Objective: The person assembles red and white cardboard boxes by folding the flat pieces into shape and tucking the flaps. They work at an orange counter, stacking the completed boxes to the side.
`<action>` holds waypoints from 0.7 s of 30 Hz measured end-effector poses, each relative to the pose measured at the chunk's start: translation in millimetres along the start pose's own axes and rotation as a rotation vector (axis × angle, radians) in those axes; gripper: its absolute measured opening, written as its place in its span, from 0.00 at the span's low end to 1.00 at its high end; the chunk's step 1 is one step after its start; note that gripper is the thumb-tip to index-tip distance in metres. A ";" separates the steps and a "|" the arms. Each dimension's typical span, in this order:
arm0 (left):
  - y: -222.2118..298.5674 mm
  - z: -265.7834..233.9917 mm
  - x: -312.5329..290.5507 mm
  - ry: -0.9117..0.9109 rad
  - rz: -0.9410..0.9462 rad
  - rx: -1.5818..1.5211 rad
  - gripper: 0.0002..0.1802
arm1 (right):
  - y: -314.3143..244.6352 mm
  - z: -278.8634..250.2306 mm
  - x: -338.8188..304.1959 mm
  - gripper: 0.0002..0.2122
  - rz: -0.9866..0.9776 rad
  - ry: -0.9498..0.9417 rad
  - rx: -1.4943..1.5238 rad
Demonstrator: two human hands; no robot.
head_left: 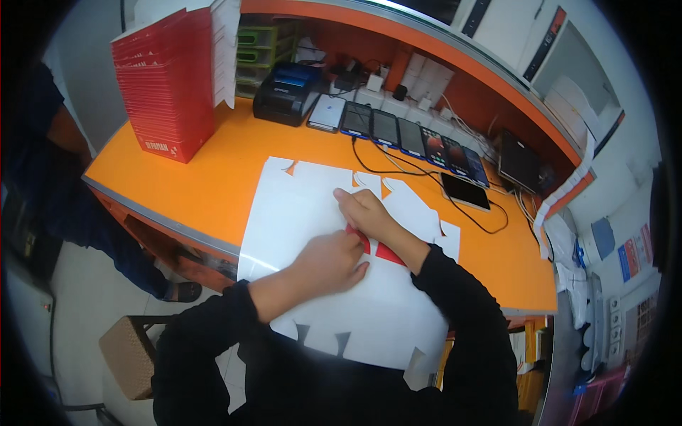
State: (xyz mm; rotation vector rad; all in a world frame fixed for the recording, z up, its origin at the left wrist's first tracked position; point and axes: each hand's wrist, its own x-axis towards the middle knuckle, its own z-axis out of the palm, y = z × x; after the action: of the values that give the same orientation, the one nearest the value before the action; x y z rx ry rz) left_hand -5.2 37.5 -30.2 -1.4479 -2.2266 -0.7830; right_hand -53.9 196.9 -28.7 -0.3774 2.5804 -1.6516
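A large white die-cut cardboard sheet [305,206] lies on the orange counter and reaches over its front edge toward my body. Its edges carry notches and flaps, and red patches [387,254] show near its middle, between my hands. My left hand [320,266] is over the sheet's middle, its fingers curled in and closed at the red part. Just beyond it, my right hand [368,215] is also closed on the card, with the thumb pointing to the far left. Exactly what the fingertips pinch is hidden under both hands.
A tall stack of nested red boxes [163,92] stands at the far left. Along the back are a black printer [288,92], a row of phones [412,138] and loose cables. A lone phone [465,192] lies nearer. Another person's leg [106,220] and a stool [128,355] are at left.
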 end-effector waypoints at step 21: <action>10.3 -9.2 12.9 -0.191 0.171 0.223 0.18 | -23.2 -127.9 -142.7 0.19 0.227 0.050 -1.194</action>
State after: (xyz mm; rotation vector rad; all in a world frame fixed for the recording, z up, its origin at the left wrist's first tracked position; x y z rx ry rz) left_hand -0.9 44.1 -13.0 -1.6302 -2.2048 -0.3428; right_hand 65.9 334.4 34.6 -0.0437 3.1572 0.0945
